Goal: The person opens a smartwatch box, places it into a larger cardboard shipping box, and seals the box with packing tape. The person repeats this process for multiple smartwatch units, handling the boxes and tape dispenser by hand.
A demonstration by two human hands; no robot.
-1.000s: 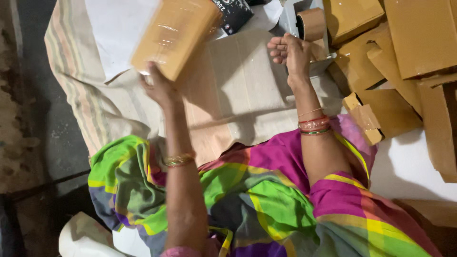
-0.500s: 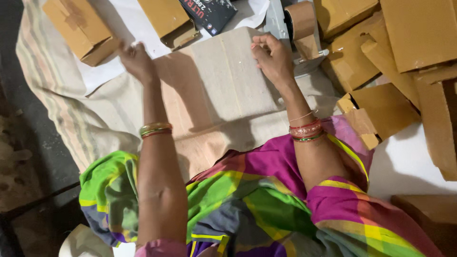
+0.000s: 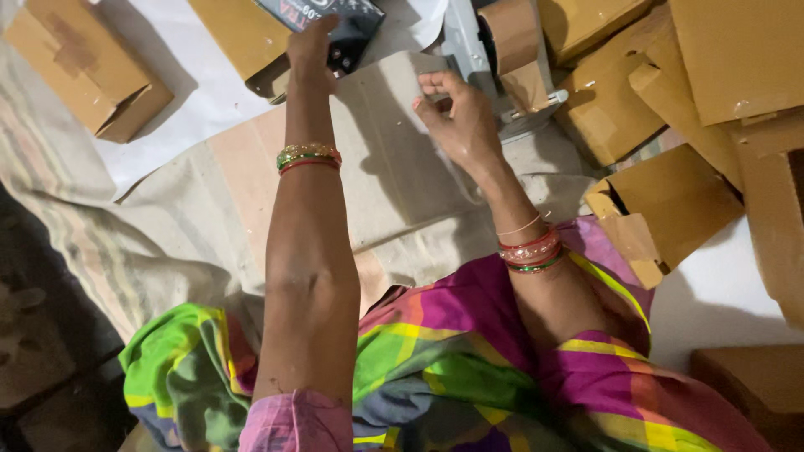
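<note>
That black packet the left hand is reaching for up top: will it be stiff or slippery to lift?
The black packet looks glossy, so probably a bit slippery. It lies flat and thin, so it likely won't roll. The left hand covers part of it, so its stiffness is unclear.

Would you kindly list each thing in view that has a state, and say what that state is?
Left hand: reaching forward, fingers resting on the black packet.
Right hand: open, hovering by the tape dispenser.
Black packet: lying flat.
Tape dispenser: loaded with a brown roll.
Closed box: shut, set aside.
Open box: flaps open.
</note>
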